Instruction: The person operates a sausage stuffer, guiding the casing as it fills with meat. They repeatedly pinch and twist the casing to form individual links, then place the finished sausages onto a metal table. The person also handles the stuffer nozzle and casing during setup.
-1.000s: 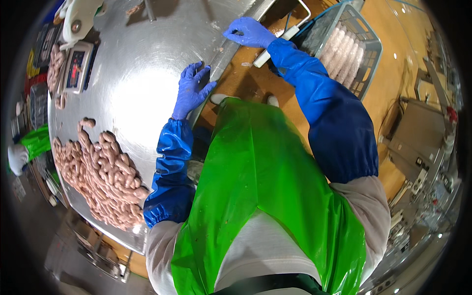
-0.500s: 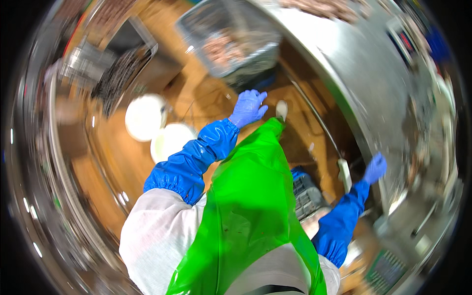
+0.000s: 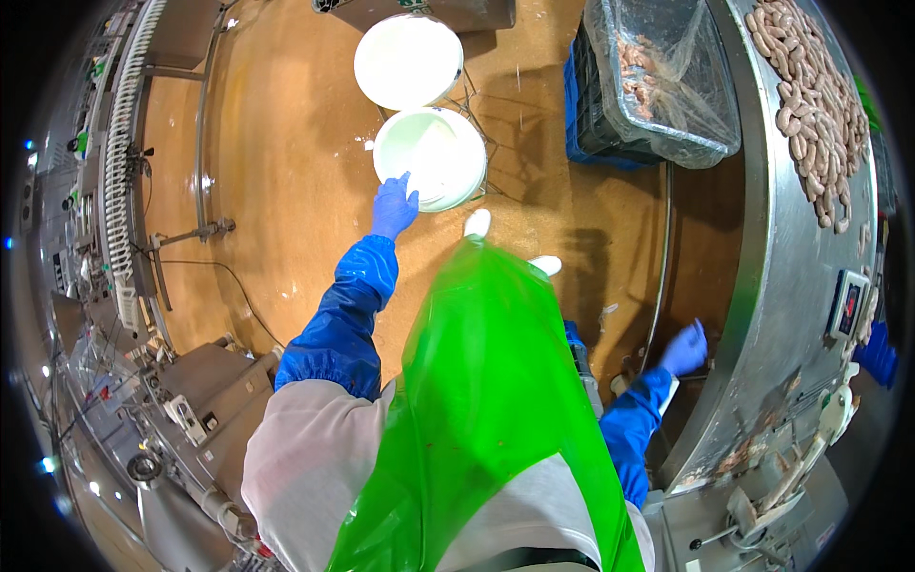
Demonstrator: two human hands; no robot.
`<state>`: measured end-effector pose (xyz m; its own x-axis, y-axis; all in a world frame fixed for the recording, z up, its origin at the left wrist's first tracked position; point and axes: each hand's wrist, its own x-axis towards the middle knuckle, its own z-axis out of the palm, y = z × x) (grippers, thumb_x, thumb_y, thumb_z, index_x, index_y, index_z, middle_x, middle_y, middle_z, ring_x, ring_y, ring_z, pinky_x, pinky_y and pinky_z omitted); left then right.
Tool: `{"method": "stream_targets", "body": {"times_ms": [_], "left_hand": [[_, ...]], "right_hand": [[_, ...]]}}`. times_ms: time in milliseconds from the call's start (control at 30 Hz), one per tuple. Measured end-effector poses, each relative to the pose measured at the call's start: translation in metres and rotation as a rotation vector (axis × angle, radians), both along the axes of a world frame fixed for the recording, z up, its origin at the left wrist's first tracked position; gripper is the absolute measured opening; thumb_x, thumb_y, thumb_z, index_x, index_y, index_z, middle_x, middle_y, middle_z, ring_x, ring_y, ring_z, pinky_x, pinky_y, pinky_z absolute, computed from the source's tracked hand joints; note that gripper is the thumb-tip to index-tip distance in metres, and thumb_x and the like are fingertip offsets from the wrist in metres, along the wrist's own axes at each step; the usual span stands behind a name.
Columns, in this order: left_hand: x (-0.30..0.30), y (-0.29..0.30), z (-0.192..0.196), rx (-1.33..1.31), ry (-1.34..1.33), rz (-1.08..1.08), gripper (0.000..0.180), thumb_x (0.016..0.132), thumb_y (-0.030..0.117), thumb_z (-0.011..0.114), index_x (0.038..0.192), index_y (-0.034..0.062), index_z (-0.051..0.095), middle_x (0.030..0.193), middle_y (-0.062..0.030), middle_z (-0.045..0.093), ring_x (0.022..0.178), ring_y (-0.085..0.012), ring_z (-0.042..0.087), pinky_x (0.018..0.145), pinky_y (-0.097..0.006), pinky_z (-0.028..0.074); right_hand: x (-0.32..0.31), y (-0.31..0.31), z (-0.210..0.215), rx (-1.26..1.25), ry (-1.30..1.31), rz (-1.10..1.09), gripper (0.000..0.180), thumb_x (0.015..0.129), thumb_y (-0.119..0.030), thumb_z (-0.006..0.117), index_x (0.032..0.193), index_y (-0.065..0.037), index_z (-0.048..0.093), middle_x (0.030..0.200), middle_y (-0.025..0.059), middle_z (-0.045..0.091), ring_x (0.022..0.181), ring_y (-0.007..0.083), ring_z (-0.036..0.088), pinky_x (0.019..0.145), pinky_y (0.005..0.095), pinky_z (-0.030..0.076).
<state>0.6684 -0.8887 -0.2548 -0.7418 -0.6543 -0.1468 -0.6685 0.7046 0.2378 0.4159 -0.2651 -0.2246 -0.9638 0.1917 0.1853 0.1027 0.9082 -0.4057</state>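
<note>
My left hand (image 3: 394,207), in a blue glove and blue sleeve, is stretched forward by the near-left rim of a white bucket (image 3: 384,157). Its fingers are apart and nothing shows in them; whether a fingertip touches the rim I cannot tell. Behind that bucket stands a second round white bucket (image 3: 408,62), and both appear to sit on a thin wire stand (image 3: 487,145). Out to the right, my right hand (image 3: 685,349), gloved alike, hangs beside the edge of a steel table (image 3: 762,276). Motion blurs its fingers, and no object shows in it.
Sausages (image 3: 808,114) lie heaped on the steel table, near a small display unit (image 3: 846,305). A plastic-lined crate (image 3: 658,86) with pale pink pieces stands beside the table. Metal machinery (image 3: 205,391) and a rail frame (image 3: 202,181) line the left. A cable (image 3: 233,276) crosses the orange floor.
My body has turned left, so the buckets now lie ahead and the crate to the right. My left hand has come up to the nearer bucket; the right has moved away from the table top.
</note>
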Motion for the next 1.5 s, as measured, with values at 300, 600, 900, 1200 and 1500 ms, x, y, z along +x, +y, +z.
{"method": "stream_targets", "body": {"times_ms": [300, 600, 900, 1200, 1500], "left_hand": [[-0.083, -0.095, 0.009, -0.383, 0.220, -0.372, 0.058, 0.084, 0.021, 0.059, 0.139, 0.0081, 0.045, 0.134, -0.0199, 0.049, 0.124, -0.0405, 0.045, 0.105, -0.051, 0.035], [-0.113, -0.206, 0.030, -0.178, -0.038, -0.889, 0.047, 0.081, 0.029, 0.065, 0.122, 0.0062, 0.057, 0.098, -0.0172, 0.059, 0.102, -0.0348, 0.055, 0.091, -0.045, 0.044], [-0.082, -0.133, -0.100, 1.061, -0.131, -0.046, 0.052, 0.085, 0.037, 0.070, 0.108, -0.0097, 0.065, 0.090, -0.0117, 0.068, 0.080, -0.0158, 0.061, 0.066, -0.035, 0.048], [-0.088, -0.176, 0.049, 1.244, -0.392, -0.256, 0.054, 0.091, 0.032, 0.062, 0.128, -0.0054, 0.051, 0.118, -0.0119, 0.061, 0.103, -0.0206, 0.058, 0.090, -0.035, 0.046], [-0.101, -0.204, -0.005, -0.201, -0.524, -1.871, 0.027, 0.078, 0.016, 0.063, 0.103, 0.0103, 0.067, 0.089, -0.0114, 0.066, 0.099, -0.0307, 0.061, 0.095, -0.046, 0.045]], "right_hand": [[0.120, -0.416, -0.023, -0.588, -0.711, 0.927, 0.027, 0.089, -0.025, 0.060, 0.107, -0.008, 0.068, 0.101, 0.0155, 0.068, 0.096, 0.0312, 0.065, 0.086, 0.0396, 0.050], [0.159, -0.438, -0.013, -0.628, -0.781, 0.541, 0.032, 0.091, -0.030, 0.056, 0.107, -0.005, 0.068, 0.101, 0.0170, 0.068, 0.096, 0.0304, 0.066, 0.085, 0.0389, 0.051], [0.171, -0.583, -0.031, -0.780, -0.585, 0.493, 0.067, 0.086, -0.027, 0.056, 0.141, 0.004, 0.035, 0.141, 0.0300, 0.039, 0.132, 0.0436, 0.038, 0.111, 0.0474, 0.029], [0.140, -0.569, -0.025, -1.623, -1.177, 0.196, 0.092, 0.076, -0.049, 0.072, 0.134, 0.015, 0.040, 0.144, 0.0322, 0.035, 0.134, 0.0396, 0.038, 0.107, 0.0409, 0.036], [0.192, -0.531, -0.073, -0.631, -0.592, 0.528, 0.069, 0.078, -0.049, 0.072, 0.121, 0.003, 0.061, 0.154, 0.0239, 0.021, 0.134, 0.0429, 0.034, 0.112, 0.0466, 0.028]]}}
